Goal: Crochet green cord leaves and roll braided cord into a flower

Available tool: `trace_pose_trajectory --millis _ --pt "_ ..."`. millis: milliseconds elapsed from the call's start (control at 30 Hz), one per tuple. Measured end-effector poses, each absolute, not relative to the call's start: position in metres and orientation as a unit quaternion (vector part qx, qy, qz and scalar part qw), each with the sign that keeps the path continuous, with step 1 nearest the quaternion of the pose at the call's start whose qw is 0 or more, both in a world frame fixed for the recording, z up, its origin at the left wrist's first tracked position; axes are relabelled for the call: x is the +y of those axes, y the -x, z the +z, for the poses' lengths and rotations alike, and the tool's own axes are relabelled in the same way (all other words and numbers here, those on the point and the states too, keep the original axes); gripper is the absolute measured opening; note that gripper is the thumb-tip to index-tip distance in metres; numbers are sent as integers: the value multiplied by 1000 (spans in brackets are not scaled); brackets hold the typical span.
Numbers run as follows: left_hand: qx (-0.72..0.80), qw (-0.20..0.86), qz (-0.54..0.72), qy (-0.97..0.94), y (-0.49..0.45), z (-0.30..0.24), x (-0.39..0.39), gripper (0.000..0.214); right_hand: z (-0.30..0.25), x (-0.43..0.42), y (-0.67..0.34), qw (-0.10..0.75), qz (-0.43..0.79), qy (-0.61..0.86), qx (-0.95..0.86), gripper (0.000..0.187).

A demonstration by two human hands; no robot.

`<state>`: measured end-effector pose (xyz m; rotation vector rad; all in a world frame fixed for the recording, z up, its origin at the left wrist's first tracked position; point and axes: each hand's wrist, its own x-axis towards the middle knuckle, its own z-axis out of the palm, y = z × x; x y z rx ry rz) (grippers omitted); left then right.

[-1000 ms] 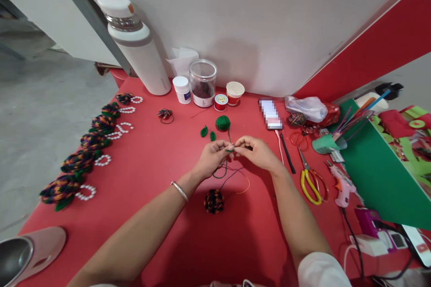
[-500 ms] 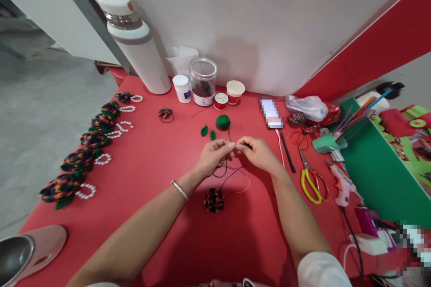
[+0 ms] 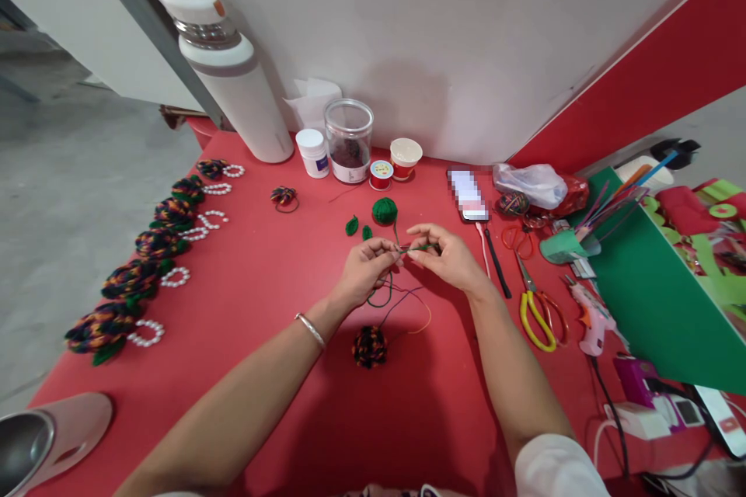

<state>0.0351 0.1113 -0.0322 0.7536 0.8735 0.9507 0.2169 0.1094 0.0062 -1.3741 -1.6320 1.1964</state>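
My left hand point(image 3: 368, 268) pinches a strand of green yarn point(image 3: 381, 303) between thumb and forefinger. Facing it, my right hand point(image 3: 446, 258) has its thumb and a finger closed on the same yarn, its forefinger raised; the fingertips of both hands almost meet. A green yarn ball point(image 3: 385, 210) lies just beyond them, a strand running from it to my hands. Two small green knitted leaves point(image 3: 352, 225) rest left of the ball. Nearer me sits a multicoloured yarn flower point(image 3: 370, 347) with loose thread ends.
Several yarn flowers with bead loops point(image 3: 160, 243) line the left side. A white flask point(image 3: 245, 85), a clear jar point(image 3: 348, 144) and a paper cup point(image 3: 406, 158) stand at the back. On the right lie a phone point(image 3: 468, 194), yellow-handled scissors point(image 3: 535, 318) and a pink glue gun point(image 3: 591, 318).
My right forefinger has lifted and spread from the thumb, and green yarn now shows across my right fingers. My left hand has stayed nearly in place.
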Motion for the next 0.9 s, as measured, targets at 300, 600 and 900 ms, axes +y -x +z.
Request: trace_pose_trajectory --millis 300,600,900 --pt "380 741 446 -328 -32 -27 112 34 8 110 -219 347 485 519 -613 36" --pt "410 703 392 -429 -33 -39 110 34 11 108 -217 326 492 515 -621 39" --pt "422 702 390 -421 -33 -37 110 34 8 109 -218 327 524 477 -625 56"
